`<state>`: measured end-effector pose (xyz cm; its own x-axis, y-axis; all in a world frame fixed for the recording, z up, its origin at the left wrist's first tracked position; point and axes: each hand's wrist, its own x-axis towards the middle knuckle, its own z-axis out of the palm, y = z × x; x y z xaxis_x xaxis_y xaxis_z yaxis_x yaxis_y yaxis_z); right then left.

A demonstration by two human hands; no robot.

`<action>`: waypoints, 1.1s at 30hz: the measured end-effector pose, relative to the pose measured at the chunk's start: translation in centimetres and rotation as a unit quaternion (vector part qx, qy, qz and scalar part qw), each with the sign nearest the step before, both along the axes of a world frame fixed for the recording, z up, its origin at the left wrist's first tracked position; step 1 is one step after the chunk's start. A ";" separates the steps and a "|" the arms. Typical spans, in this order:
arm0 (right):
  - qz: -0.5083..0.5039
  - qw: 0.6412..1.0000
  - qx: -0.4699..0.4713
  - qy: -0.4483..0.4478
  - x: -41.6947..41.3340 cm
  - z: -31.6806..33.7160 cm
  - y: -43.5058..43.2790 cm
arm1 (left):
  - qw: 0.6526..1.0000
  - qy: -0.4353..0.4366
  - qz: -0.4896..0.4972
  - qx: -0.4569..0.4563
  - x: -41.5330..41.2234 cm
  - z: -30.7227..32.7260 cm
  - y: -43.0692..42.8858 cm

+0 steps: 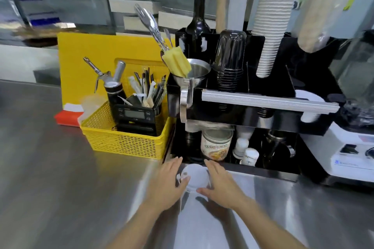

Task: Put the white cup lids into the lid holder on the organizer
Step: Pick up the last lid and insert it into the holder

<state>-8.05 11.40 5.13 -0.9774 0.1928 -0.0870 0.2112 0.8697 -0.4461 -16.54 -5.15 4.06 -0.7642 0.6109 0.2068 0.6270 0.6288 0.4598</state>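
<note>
Partly blurred, both hands (194, 186) flank white lids (196, 177).

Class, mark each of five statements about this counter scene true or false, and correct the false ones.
1. Both hands flank the white lids on the steel counter. True.
2. The yellow basket stands right of the black organizer. False: it stands to its left.
3. A yellow sponge pokes out of the metal funnel. True.
4. The left hand holds a fork. False: it holds no fork; its fingers lie open beside the lids.
5. The right hand is reaching into the basket. False: it is by the lids, in front of the organizer.
</note>
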 end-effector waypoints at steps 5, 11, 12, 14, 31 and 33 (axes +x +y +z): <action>0.007 0.999 -0.017 -0.028 -1.4 -2.5 0.2 | 0.998 -0.058 -0.008 -0.015 -0.5 -3.2 1.0; 0.004 1.000 -0.019 -0.016 -2.5 -5.1 0.3 | 0.996 -0.088 -0.011 -0.009 -1.0 -5.6 1.8; -0.002 1.000 -0.021 -0.008 -2.6 -5.3 0.3 | 0.996 -0.090 -0.011 -0.001 -1.0 -5.7 1.8; -0.011 0.999 -0.034 0.013 -2.6 -5.7 0.3 | 0.996 -0.086 -0.012 0.010 -0.9 -5.7 1.7; -0.053 0.961 -0.018 0.269 4.8 11.2 4.0 | 0.974 0.076 -0.119 0.177 2.6 10.8 6.3; -0.065 0.952 0.000 0.298 6.0 14.1 5.4 | 0.966 0.098 -0.150 0.189 2.9 13.8 8.1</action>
